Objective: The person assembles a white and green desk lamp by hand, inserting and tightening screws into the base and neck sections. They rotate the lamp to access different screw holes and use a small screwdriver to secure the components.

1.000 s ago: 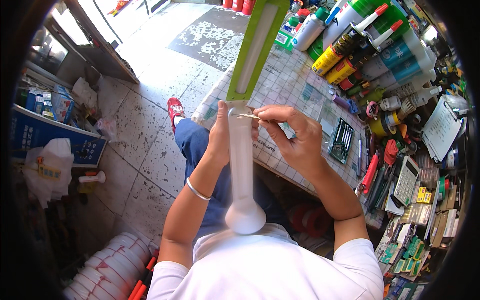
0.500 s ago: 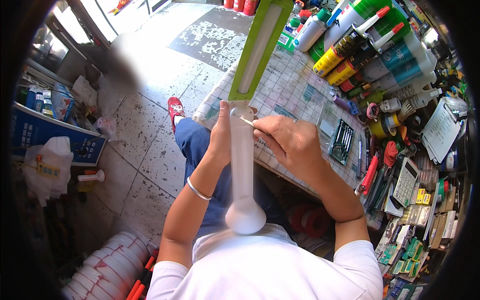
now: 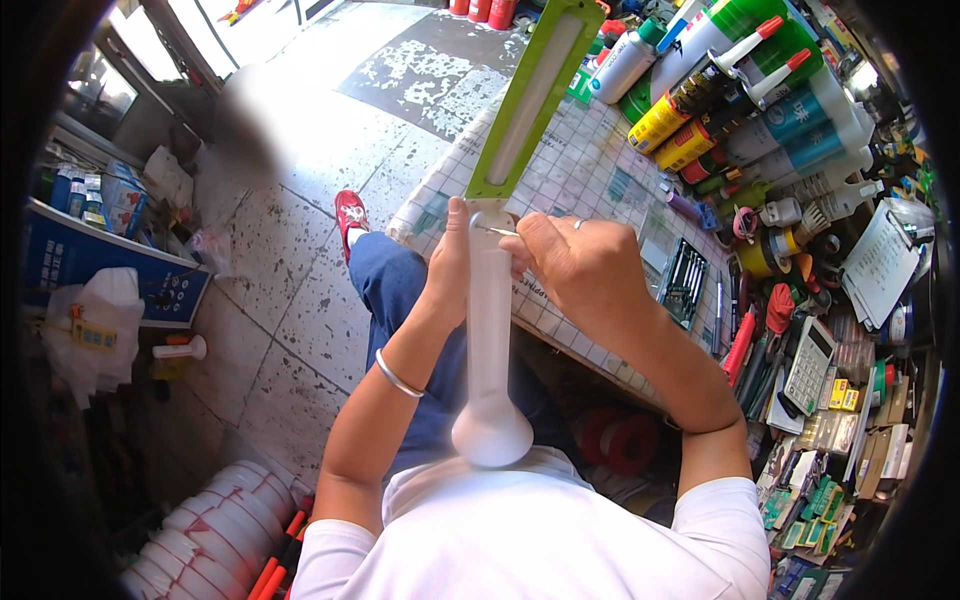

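A desk lamp with a white stem [image 3: 488, 335] and a long green-framed head [image 3: 527, 105] stretches away from me, its rounded white base [image 3: 492, 434] close against my shirt. My left hand [image 3: 450, 262] is closed around the stem just below the joint with the head, thumb along the left side. Pinched in my right hand [image 3: 588, 262] is a thin pale tool, apparently a small screwdriver [image 3: 500, 232]. It points left, its tip at the lamp's joint. Most of its handle is hidden by my fingers.
A table with a checked cover [image 3: 600, 215] lies beyond and right of the lamp, bearing an open case of slim tools [image 3: 684, 284]. Bottles and tubes [image 3: 680, 125] crowd its far right. A calculator [image 3: 810, 366] and small boxes fill the right side. White rolls [image 3: 215, 530] lie at lower left.
The lamp's head has swung slightly to the right. My right hand has turned, its knuckles now higher, and the tool lies flatter at the joint. The left hand keeps its grip.
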Motion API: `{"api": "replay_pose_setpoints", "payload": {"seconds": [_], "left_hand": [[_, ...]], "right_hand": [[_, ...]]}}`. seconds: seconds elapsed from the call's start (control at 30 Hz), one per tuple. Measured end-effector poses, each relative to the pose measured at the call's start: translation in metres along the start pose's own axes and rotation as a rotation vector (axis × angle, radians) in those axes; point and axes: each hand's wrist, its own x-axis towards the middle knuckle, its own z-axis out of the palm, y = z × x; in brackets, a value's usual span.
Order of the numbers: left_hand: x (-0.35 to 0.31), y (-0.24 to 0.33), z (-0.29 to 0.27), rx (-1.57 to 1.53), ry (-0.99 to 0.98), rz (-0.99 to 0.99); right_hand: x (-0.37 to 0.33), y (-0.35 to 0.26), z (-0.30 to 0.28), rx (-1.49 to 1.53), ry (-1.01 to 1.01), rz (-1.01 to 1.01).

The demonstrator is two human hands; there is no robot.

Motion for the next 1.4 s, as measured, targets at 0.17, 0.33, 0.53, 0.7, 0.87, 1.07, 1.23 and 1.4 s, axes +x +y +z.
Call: {"api": "replay_pose_setpoints", "payload": {"seconds": [0.17,0.33,0.53,0.7,0.87,1.07,1.23,1.4], "left_hand": [[-0.001,0.002,0.002,-0.006,0.020,0.003],[0.000,0.000,0.005,-0.021,0.026,0.013],[0.001,-0.008,0.007,0.084,-0.055,0.095],[0.004,-0.009,0.002,0.095,-0.070,0.109],[0.001,-0.006,0.004,0.089,-0.047,0.077],[0.004,-0.008,0.003,0.070,0.006,0.060],[0.004,-0.008,0.007,0.048,0.021,0.066],[0.005,-0.010,0.000,0.068,-0.051,0.080]], "right_hand": [[0.003,0.006,-0.001,0.027,-0.030,-0.084],[0.002,0.011,-0.006,0.133,-0.167,-0.006],[0.024,0.019,-0.027,0.329,-0.664,0.326],[0.054,0.025,-0.018,0.575,-0.910,0.500],[0.039,0.021,-0.012,0.179,-0.540,0.090],[0.038,0.026,-0.013,-0.216,-0.490,-0.535],[0.029,0.038,-0.007,-0.249,-0.229,-0.705],[0.026,0.026,-0.010,-0.079,-0.386,-0.330]]}}
